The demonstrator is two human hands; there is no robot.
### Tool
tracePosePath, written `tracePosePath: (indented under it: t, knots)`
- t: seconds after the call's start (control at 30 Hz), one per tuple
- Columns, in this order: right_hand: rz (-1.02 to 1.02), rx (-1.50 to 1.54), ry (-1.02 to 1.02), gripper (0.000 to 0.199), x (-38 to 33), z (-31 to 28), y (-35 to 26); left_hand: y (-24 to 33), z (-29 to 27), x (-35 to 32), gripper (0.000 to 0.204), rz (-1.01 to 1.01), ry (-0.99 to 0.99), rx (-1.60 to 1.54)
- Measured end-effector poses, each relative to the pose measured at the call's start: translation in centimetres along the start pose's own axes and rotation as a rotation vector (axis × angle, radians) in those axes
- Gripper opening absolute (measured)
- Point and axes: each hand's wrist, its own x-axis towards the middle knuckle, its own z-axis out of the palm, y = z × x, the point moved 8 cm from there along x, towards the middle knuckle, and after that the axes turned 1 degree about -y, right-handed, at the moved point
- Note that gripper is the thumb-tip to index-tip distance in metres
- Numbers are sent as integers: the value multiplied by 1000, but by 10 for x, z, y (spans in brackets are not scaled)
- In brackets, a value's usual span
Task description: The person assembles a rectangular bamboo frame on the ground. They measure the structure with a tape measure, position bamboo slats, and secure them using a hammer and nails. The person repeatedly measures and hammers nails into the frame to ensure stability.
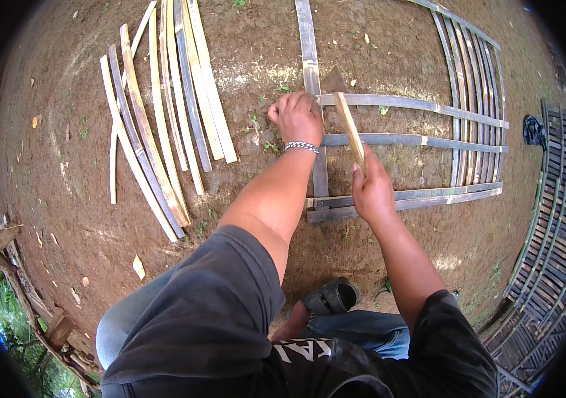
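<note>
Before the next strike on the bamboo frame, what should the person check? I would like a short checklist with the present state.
1. Left hand steadies the joint: ok, it presses where the horizontal slat meets the vertical slat.
2. Right hand grips the tool: ok, fingers closed around the wooden handle.
3. Left fingers away from the tool head: not ok, they sit right beside it.
4. A nail in place at the joint: cannot tell, the hand hides it.
5. Lower slats lying flat on the ground: ok.
6. Spare strips out of the way: ok, they lie to the left, apart from the frame.
</note>
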Motion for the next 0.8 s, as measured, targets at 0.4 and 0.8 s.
tracePosePath:
  t: [0.4,0.8]
  knots:
    - [150,5,-47,47,-10,24,26,-10,0,-20,37,325,-354,59]
    - [153,32,-92,49,-9,19,23,3,-10,-30,76,272,-672,429]
